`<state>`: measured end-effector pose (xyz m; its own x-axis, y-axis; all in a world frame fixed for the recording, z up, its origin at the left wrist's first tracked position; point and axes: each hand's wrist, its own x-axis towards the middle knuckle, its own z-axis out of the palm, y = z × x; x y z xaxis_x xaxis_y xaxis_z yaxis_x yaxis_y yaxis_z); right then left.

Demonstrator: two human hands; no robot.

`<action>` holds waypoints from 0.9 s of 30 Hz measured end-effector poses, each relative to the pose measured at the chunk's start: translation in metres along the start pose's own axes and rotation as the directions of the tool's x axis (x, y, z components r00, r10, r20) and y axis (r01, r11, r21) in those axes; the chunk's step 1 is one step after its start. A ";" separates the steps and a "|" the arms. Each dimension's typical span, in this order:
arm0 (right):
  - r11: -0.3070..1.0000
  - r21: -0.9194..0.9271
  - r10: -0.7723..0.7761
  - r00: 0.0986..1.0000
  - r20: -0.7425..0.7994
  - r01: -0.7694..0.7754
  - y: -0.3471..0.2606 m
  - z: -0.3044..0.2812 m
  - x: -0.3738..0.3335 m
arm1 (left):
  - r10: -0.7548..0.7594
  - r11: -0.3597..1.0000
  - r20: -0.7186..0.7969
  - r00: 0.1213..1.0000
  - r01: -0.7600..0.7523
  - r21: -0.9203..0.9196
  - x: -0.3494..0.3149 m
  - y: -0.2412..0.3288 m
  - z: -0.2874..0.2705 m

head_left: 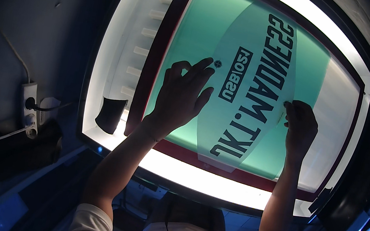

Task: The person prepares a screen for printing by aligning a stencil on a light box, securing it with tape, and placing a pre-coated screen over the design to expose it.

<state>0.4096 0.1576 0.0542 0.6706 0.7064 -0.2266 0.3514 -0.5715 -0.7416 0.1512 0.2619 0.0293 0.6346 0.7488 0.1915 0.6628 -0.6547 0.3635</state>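
Observation:
A screen-printing frame (144, 79) with dark red edges and green-coated mesh (197, 14) lies on a lit light table. On the mesh is a translucent film (238, 31) bearing dark mirrored lettering. My left hand (182, 90) reaches over the film's left side, fingers apart and partly bent. Its fingertips are beside a small round crosshair mark (218, 64). Near the film's right edge, my right hand (301, 127) has its thumb and fingers pinched together. A tiny dark spot shows at those fingertips; what they hold, if anything, I cannot make out.
The glowing light table (184, 176) has a raised black rim. Black patches (110, 115) sit on its corners, and pale blocks (141, 51) line its left side. A white power strip (29, 109) with plugged-in cords is at the left wall. Dark equipment stands at right.

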 end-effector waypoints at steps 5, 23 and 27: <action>0.999 0.037 -0.008 1.000 -0.023 0.009 0.002 0.005 0.002 | -0.030 0.999 0.047 0.998 0.031 -0.012 0.002 -0.002 0.000; 0.998 0.065 -0.004 0.999 -0.049 0.007 0.000 0.007 0.001 | 0.009 0.993 0.023 1.000 -0.011 0.114 0.003 -0.004 0.003; 0.998 0.066 0.007 0.999 -0.053 -0.003 -0.001 0.008 0.001 | 0.019 0.993 0.011 1.000 -0.020 0.119 0.003 -0.005 0.005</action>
<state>0.4052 0.1622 0.0493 0.7066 0.6794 -0.1979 0.3055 -0.5451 -0.7807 0.1520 0.2671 0.0239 0.6511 0.7352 0.1885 0.6926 -0.6771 0.2485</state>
